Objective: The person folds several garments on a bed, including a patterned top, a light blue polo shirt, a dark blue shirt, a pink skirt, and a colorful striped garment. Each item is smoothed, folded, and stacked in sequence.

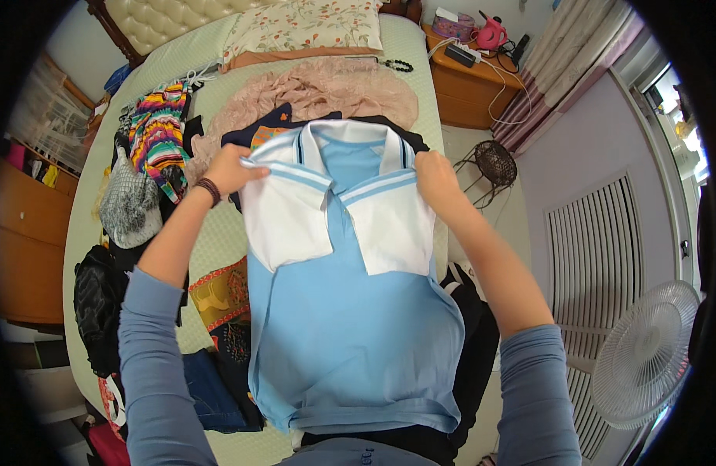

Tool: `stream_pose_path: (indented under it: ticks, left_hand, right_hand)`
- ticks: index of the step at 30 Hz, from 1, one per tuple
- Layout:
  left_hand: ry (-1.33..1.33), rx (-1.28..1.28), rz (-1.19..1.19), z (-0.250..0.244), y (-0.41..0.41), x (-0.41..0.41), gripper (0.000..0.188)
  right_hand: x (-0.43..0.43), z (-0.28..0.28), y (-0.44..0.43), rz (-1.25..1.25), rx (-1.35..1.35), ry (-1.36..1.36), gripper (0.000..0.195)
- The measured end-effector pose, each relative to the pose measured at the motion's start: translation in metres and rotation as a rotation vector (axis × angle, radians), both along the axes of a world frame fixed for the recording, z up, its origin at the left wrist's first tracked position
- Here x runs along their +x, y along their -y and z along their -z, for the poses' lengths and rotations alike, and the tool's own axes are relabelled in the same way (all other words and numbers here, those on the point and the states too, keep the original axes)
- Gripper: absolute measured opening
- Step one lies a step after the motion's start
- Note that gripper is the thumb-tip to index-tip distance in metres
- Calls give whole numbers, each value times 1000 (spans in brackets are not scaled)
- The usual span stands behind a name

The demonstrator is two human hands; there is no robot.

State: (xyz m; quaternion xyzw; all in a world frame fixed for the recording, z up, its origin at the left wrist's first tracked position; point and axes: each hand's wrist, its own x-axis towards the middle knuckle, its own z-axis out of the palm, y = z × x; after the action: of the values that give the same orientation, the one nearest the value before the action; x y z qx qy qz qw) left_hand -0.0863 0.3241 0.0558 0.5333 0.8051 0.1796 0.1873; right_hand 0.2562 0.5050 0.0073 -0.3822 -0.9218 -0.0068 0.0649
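A light blue polo shirt point(358, 326) with white sleeves and a striped collar lies spread before me on the bed. Both its sleeves are folded inward over the chest. My left hand point(232, 169), with a dark braided bracelet on its wrist, pinches the shirt at the shoulder on the left. At the opposite shoulder, my right hand point(436, 177) grips the fabric with curled fingers. Beneath and behind the collar, a navy garment with an orange print point(264, 135) shows partly. The shirt's lower hem is near my body, with black fabric under it.
Clothes lie along the bed's left side: a striped colourful garment point(159, 134), a grey one point(127, 204), a black one point(98, 309) and jeans point(212, 390). A pink lace garment point(334, 87) lies beyond. On the right stand a nightstand point(465, 93), a wicker stool point(495, 163) and a fan point(646, 352).
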Motion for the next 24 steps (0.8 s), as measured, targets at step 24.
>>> stream_pose_path:
  ticks: [24]
  left_hand:
    - [-547, 496, -112, -94, -87, -30, 41]
  right_hand:
    - [-25, -143, -99, -71, 550, -179, 14]
